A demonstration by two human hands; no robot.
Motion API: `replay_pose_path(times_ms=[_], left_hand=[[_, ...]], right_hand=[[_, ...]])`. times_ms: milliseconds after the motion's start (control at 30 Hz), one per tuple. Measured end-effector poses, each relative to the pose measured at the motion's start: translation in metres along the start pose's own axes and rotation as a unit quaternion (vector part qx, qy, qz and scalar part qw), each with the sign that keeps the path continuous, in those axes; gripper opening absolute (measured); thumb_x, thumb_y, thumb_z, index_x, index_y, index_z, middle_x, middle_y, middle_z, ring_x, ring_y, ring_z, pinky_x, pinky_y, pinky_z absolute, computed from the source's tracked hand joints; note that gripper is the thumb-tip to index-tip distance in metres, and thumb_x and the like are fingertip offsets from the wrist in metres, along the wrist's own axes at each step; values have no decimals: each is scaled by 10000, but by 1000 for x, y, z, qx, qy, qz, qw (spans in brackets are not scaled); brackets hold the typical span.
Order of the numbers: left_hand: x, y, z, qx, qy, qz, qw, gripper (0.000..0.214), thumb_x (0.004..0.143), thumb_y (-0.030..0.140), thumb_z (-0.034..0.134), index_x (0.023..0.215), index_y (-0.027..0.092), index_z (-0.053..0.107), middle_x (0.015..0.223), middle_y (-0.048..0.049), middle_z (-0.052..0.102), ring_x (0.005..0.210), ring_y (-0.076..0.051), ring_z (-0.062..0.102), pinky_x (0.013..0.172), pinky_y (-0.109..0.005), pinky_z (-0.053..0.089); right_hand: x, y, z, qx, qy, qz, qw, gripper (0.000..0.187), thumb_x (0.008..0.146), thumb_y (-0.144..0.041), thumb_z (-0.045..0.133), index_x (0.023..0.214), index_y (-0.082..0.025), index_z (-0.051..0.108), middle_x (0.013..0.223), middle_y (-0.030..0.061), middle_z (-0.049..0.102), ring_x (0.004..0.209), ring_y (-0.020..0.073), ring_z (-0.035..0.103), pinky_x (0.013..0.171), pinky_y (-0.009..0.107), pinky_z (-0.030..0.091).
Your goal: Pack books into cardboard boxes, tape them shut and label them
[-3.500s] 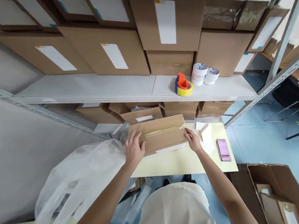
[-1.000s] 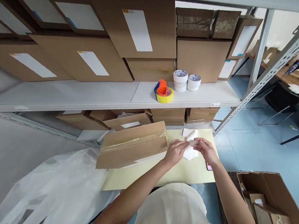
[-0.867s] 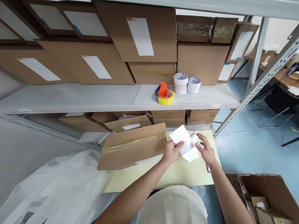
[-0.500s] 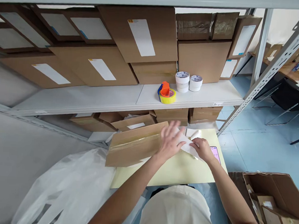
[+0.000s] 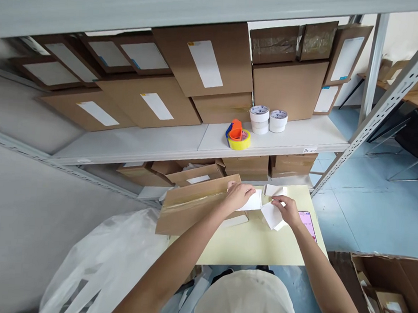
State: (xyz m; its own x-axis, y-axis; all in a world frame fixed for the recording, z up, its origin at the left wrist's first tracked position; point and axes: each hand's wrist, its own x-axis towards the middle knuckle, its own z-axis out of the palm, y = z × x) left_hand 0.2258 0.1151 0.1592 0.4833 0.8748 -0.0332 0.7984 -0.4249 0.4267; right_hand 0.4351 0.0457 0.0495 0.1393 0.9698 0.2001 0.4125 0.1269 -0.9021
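A long flat cardboard box sealed with clear tape lies on a pale yellow table. My left hand rests at the box's right end, fingers closed on a white label sheet that sits against the box. My right hand is just to the right, pinching another white paper piece above the table. More white sheets lie behind my hands.
A phone with a pink screen lies at the table's right. A shelf above holds an orange-yellow tape dispenser, white tape rolls and stacked cartons. A clear plastic bag is at left, an open carton at right.
My hands left the box ends, picked up a white label sheet and separated it. My left hand has carried one piece onto the box's right end; my right keeps the other.
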Motion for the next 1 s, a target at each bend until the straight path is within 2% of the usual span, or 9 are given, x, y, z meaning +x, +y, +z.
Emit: replay_pose_path(times_ms=[133,267,367,433,533,667,833,933,1000], left_hand=[[-1,-16,-16,-9,99,-39,994,264,948,280,501,833,220,731,913,-50,779,894,-235,682,948,-413,345],[-12,-34,-17,-172,110,-65,977,280,891,375,540,766,193,713,800,-47,747,779,-224,660,757,-325,431],[-24,-40,-13,-330,111,-88,933,361,823,507,587,717,177,688,703,-33,701,650,-190,604,622,-287,421],[-35,-39,-13,-409,102,-95,902,417,762,580,639,711,168,683,675,-27,685,605,-169,571,582,-273,402],[-53,-36,-20,-476,76,-93,872,450,696,605,709,696,156,684,657,-27,686,578,-150,557,558,-259,389],[-80,-46,-39,-534,49,-90,839,389,645,498,809,795,149,722,759,-58,747,661,-174,641,618,-265,454],[-113,-78,-48,-550,47,-99,828,361,576,322,877,862,156,733,855,-81,774,789,-198,700,759,-297,517],[-126,-90,-43,-558,78,-102,820,332,582,334,875,820,163,718,819,-69,766,763,-191,698,746,-295,522],[-133,-94,-41,-575,85,-99,807,354,572,365,883,805,166,706,775,-54,754,707,-176,681,700,-281,515]], right_hand=[[18,21,-8,-11,7,7,1000,301,858,-470,567,867,-245,768,951,87,787,888,266,724,833,409,559],[31,23,-2,-41,16,-18,999,341,833,-523,611,938,-231,753,1012,123,769,957,305,710,875,471,546],[27,-3,17,7,39,-13,999,510,802,-585,645,1147,-212,693,1190,152,710,1082,319,671,866,477,552],[17,-32,35,100,20,-1,995,580,815,-618,625,1230,-213,643,1201,149,702,1054,292,685,841,447,566],[0,-77,61,247,-14,10,969,612,789,-608,682,1263,-229,601,1022,103,748,882,241,718,769,394,582],[-14,-109,82,280,73,54,956,543,714,-545,782,1115,-214,625,759,26,718,690,205,686,654,347,567],[-25,-116,97,180,187,50,964,483,806,-551,679,1111,-186,592,828,58,710,684,207,668,644,361,552],[-40,-135,112,-22,264,-78,961,436,873,-486,629,1187,-188,580,1072,147,709,987,289,675,842,463,528],[-52,-155,126,-157,241,-205,936,342,900,-412,630,1176,-211,602,1176,157,690,1117,305,636,949,492,466]])
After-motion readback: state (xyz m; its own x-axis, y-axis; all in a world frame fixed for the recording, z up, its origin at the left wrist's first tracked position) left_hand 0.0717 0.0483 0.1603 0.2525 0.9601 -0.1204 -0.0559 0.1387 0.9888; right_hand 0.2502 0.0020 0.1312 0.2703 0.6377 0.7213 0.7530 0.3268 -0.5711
